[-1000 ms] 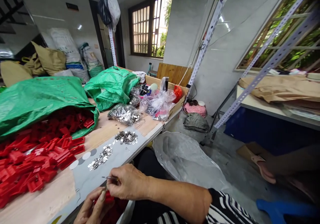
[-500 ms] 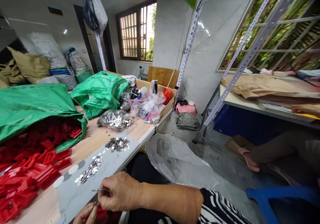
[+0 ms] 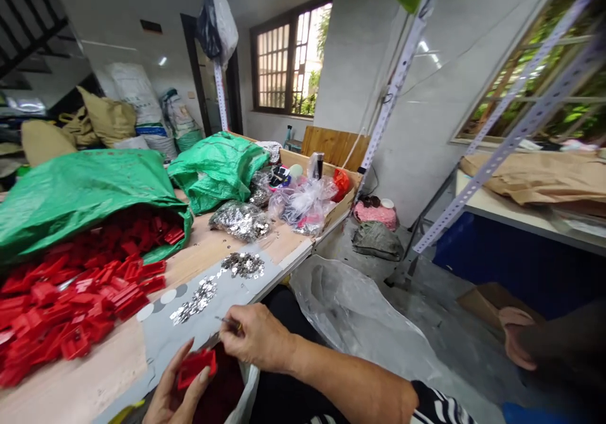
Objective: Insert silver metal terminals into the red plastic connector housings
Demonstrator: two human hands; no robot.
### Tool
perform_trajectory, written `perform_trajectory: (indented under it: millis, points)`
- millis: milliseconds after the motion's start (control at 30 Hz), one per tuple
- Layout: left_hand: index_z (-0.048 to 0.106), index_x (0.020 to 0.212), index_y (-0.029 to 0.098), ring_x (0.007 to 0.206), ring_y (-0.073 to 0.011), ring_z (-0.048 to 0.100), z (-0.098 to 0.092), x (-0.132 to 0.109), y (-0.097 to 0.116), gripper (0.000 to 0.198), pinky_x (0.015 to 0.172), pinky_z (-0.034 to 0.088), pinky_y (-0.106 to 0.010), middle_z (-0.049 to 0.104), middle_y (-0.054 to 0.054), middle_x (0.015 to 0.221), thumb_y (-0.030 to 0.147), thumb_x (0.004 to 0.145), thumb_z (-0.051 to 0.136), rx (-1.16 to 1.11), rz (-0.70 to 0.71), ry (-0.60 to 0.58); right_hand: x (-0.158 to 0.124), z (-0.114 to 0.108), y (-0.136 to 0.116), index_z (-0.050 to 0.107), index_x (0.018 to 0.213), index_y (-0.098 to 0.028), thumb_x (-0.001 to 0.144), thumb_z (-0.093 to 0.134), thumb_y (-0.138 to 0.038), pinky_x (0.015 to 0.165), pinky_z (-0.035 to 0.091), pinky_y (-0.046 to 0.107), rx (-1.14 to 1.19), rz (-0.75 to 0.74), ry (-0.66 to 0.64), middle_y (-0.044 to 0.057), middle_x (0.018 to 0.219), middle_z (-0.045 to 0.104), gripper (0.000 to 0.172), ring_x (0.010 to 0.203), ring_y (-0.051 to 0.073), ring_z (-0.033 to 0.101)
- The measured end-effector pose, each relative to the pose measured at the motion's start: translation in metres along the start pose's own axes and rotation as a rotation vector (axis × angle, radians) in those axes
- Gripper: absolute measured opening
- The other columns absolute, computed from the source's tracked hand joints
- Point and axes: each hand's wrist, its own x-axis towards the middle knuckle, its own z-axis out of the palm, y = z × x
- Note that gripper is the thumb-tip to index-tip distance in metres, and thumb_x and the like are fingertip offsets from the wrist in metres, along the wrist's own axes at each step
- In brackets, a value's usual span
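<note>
A red plastic box-shaped part is held between the thumb and fingers of my left hand, low in the view. My right hand is closed around a slim, pointed metal tool, most of it hidden in the fingers, its kind unclear. The tool's tip points left over the table edge, apart from the red part. Just beyond lie a pile of small shiny metal pieces and a darker pile of metal pieces, both on a grey sheet.
Many red parts spill from a green sack at left. Behind the piles sit a bag of metal pieces and a second green sack. A clear plastic bag hangs beside my lap. Another person's foot is at right.
My left hand has risen and now shows the red part, which was mostly hidden below my right hand. The hands have drawn apart, and the view has swung left.
</note>
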Motion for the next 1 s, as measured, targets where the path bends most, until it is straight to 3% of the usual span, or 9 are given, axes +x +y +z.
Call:
perform_trajectory:
  millis: [67,167,400,533,700,1000]
  points:
    - [0.062,0.117,0.024,0.083,-0.0242,0.072,0.000,-0.001,0.007,0.064,0.076,0.059,-0.033,0.074,-0.002,0.091,0.043,0.059,0.080,0.073,0.096,0.034,-0.001,-0.005,-0.003,0.061,0.074,-0.016,0.074,0.055,-0.014,0.054,0.037,0.016,0.039,0.022,-0.008,-0.001,0.065,0.063,0.006,0.057,0.009,0.054]
    - [0.066,0.107,0.021,0.084,-0.0238,0.071,-0.005,-0.001,0.012,0.050,0.078,0.058,-0.034,0.074,-0.005,0.094,0.040,0.063,0.079,0.238,0.298,0.043,0.000,-0.010,-0.008,0.058,0.070,-0.016,0.079,0.053,-0.017,0.053,0.034,0.017,0.074,0.039,-0.040,-0.003,0.061,0.057,0.010,0.055,0.008,0.048]
    - [0.056,0.121,0.024,0.108,-0.0254,0.065,-0.012,0.000,0.008,0.046,0.095,0.052,-0.043,0.063,-0.011,0.126,0.033,0.078,0.070,0.524,0.601,0.010,0.003,-0.003,-0.011,0.056,0.071,-0.017,0.082,0.051,-0.018,0.056,0.032,0.019,0.089,0.018,-0.148,-0.004,0.062,0.053,0.012,0.058,0.009,0.046]
    - [0.058,0.116,0.023,0.113,-0.0247,0.062,-0.012,-0.001,0.011,0.038,0.096,0.051,-0.042,0.064,-0.011,0.125,0.029,0.080,0.069,0.608,0.783,0.008,0.003,0.003,-0.013,0.055,0.072,-0.017,0.082,0.051,-0.018,0.056,0.032,0.020,0.067,0.028,-0.168,-0.004,0.063,0.054,0.011,0.058,0.009,0.046]
    - [0.058,0.117,0.024,0.097,-0.0219,0.069,-0.014,-0.002,0.011,0.042,0.087,0.056,-0.034,0.072,-0.007,0.109,0.029,0.078,0.071,0.659,0.813,0.020,0.003,0.004,-0.017,0.056,0.071,-0.017,0.082,0.051,-0.019,0.058,0.033,0.020,0.060,0.066,-0.171,-0.003,0.065,0.056,0.011,0.059,0.009,0.048]
    - [0.057,0.121,0.023,0.094,-0.0192,0.071,-0.013,-0.008,0.011,0.038,0.084,0.057,-0.028,0.073,-0.005,0.110,0.025,0.083,0.064,0.713,0.858,0.023,0.004,0.005,-0.018,0.057,0.069,-0.018,0.080,0.052,-0.023,0.056,0.033,0.020,0.025,0.125,-0.190,-0.003,0.062,0.057,0.013,0.058,0.010,0.049]
